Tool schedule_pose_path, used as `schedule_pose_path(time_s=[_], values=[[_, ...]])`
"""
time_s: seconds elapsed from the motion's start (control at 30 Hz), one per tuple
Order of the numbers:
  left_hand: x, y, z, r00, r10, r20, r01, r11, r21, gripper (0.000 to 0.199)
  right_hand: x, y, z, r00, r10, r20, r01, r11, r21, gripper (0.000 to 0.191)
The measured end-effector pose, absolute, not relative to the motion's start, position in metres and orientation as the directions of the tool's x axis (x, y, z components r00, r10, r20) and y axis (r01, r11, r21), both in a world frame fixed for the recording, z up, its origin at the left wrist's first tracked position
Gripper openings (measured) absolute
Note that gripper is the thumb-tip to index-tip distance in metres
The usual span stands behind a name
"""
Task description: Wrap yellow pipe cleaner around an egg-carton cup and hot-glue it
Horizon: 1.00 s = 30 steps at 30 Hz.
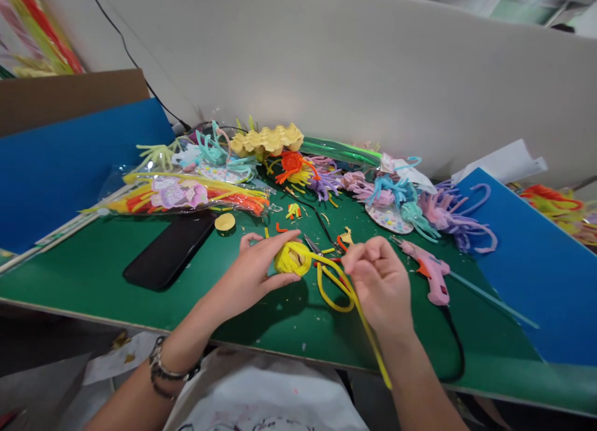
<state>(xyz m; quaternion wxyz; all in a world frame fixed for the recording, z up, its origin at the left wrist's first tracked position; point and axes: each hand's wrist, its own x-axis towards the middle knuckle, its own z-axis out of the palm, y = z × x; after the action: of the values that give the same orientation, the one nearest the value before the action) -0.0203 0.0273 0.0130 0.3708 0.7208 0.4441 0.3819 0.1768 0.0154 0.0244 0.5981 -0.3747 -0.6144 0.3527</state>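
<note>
My left hand (pixel 254 263) curves its thumb and fingers round a small ball wound from yellow pipe cleaner (pixel 293 260). A bit of tan card shows through the gap in its winding. From the ball, a yellow pipe cleaner strand (pixel 368 331) runs to my right hand (pixel 380 285), whose fingertips pinch it; its free end hangs down past the wrist. Between the hands, the metal blades of a pair of scissors (pixel 311 243) lie on the table, partly covered. A yellow loop (pixel 334 300) shows below the strand; I cannot tell whether it is pipe cleaner or a scissor handle.
A pink glue gun (pixel 433 274) with a clear stick lies at right, its cord trailing off the front. At left are a black phone (pixel 168 254), a tan cup (pixel 224 222) and bagged pipe cleaners (pixel 186 194). An egg carton (pixel 268 140) and colourful pipe cleaner bundles (pixel 405 194) line the back.
</note>
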Motion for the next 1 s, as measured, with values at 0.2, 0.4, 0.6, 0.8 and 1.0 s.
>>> schedule_pose_path(time_s=[0.2,0.4,0.6,0.8,1.0], values=[[-0.018,0.044,0.017,0.325,0.920,0.220,0.376,-0.339,0.862,0.052,0.223,0.003,0.034,0.430,0.853,0.295,0.063,0.298,-0.952,0.036],[-0.018,0.057,0.017,0.244,0.968,0.063,0.090,-0.087,0.992,0.049,0.277,-0.010,0.010,0.744,0.656,0.130,0.060,0.128,-0.990,0.036],[-0.016,0.060,0.011,0.355,0.930,-0.094,-0.506,0.276,0.817,0.037,0.297,-0.016,-0.004,0.845,0.522,0.119,0.115,0.041,-0.993,0.039],[-0.015,0.065,0.015,0.242,0.927,-0.286,-0.632,0.374,0.678,0.034,0.292,-0.013,-0.005,0.814,0.557,0.167,0.193,0.013,-0.981,0.044],[-0.016,0.063,0.022,0.295,0.900,-0.321,-0.658,0.434,0.615,0.041,0.294,-0.009,-0.008,0.805,0.577,0.140,0.181,-0.013,-0.983,0.037]])
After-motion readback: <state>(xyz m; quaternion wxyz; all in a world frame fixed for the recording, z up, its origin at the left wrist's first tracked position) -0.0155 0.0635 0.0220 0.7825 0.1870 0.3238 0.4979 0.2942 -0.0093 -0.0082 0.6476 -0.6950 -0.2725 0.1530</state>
